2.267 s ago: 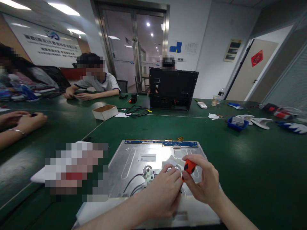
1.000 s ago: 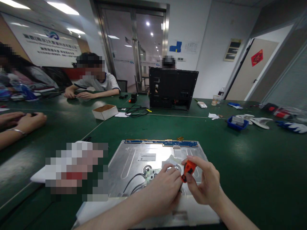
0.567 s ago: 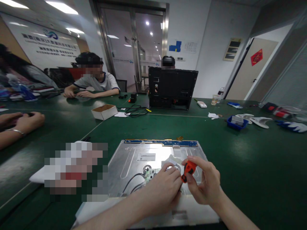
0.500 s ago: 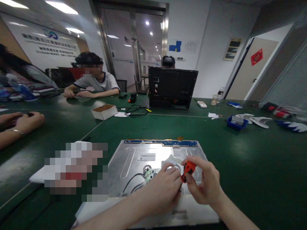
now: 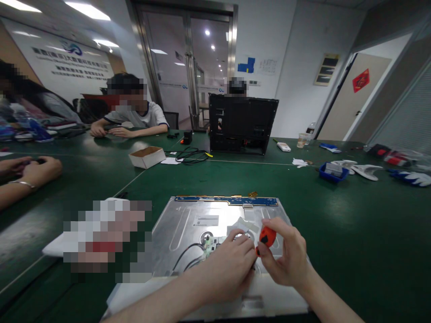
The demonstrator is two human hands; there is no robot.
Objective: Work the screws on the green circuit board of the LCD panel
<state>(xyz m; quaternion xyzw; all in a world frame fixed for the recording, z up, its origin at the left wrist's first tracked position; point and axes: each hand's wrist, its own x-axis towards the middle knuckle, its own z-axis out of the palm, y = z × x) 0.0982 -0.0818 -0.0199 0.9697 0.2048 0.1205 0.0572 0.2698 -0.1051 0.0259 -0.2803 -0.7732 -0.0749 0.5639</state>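
Between the thumb and fingers of my right hand [image 5: 286,255] is a short screwdriver with an orange and black handle [image 5: 268,236]; its tip is hidden behind my left hand. My left hand [image 5: 232,262] rests low over a metal display panel [image 5: 182,215], its fingers curled beside the screwdriver. What those fingers hold, if anything, is out of sight. Partly under the left hand lies a green circuit board [image 5: 211,244] with black cables [image 5: 188,249] leading from it. A blue circuit strip [image 5: 218,200] runs along the panel's far edge.
A white open box [image 5: 147,158] and coiled black cable [image 5: 191,155] lie farther back. Beyond stands a black monitor housing [image 5: 242,125]. At right is a blue tray [image 5: 332,172] near gloves [image 5: 367,170]. Co-workers sit at left and behind; one's hands [image 5: 40,172] are at far left.
The orange screwdriver handle has turned in my right hand's fingers, showing a different side. My left hand stays in nearly the same place.
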